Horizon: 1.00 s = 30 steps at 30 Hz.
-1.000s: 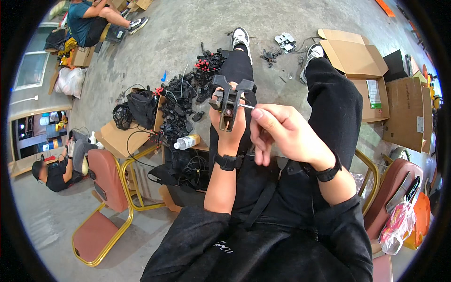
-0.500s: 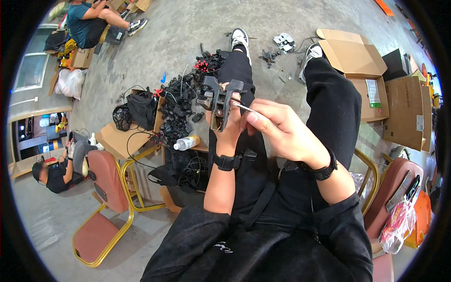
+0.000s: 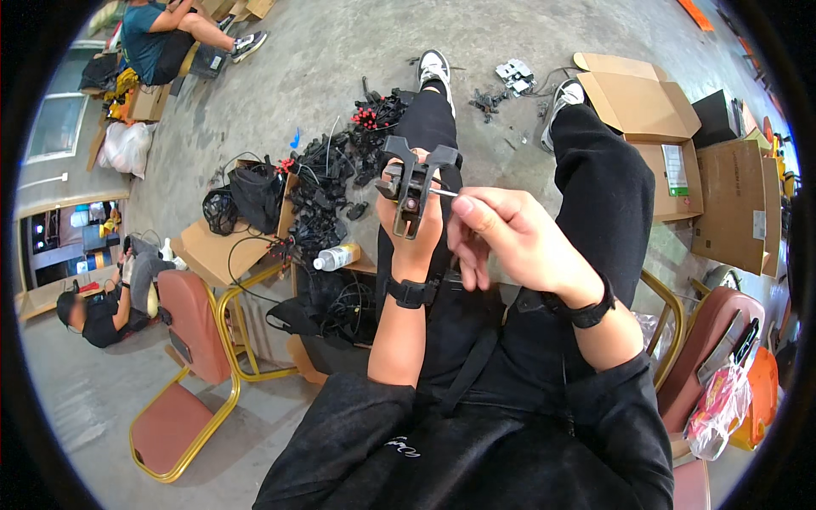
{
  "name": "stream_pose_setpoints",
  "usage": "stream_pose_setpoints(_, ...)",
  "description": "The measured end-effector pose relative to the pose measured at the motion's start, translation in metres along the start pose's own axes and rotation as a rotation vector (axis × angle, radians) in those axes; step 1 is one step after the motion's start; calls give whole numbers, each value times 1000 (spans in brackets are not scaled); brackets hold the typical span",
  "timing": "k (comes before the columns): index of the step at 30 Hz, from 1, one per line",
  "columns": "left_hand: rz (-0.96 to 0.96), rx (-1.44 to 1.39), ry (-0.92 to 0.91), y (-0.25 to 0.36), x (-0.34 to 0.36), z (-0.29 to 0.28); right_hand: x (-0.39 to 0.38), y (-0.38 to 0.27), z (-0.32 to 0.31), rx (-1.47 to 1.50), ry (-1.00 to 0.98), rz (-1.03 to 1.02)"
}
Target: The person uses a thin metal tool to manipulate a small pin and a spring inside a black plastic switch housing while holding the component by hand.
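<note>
Right hand (image 3: 520, 234) points leftward, pinching a thin metal rod (image 3: 443, 193).

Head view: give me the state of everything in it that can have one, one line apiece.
Left hand: closed around the black two-pronged part
Black two-pronged part: held up, prongs pointing away from the person
Right hand: pinching the thin metal rod
Thin metal rod: pointing at the part
Bottle: on its side
Large cardboard box: open
Black cables: heaped
</note>
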<state>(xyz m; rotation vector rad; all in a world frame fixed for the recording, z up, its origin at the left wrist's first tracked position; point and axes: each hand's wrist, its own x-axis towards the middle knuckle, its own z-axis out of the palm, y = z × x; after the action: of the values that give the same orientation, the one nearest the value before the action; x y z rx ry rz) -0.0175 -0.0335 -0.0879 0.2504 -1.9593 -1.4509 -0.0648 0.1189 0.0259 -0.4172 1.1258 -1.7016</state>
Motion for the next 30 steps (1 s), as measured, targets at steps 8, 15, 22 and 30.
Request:
stream_pose_setpoints(8,117,114,-10,-13,2,-2,9,10,-1,-1301,523,-822)
stream_pose_setpoints(15,126,236,-13,-15,1,-1,7,13,-5,-962,319,-666)
stream_pose_setpoints(22,54,49,5,-11,3,2,6,10,-8,-921,217,-612)
stream_pose_setpoints(30,33,-12,9,-13,2,0,7,11,-10,-663,90,-557)
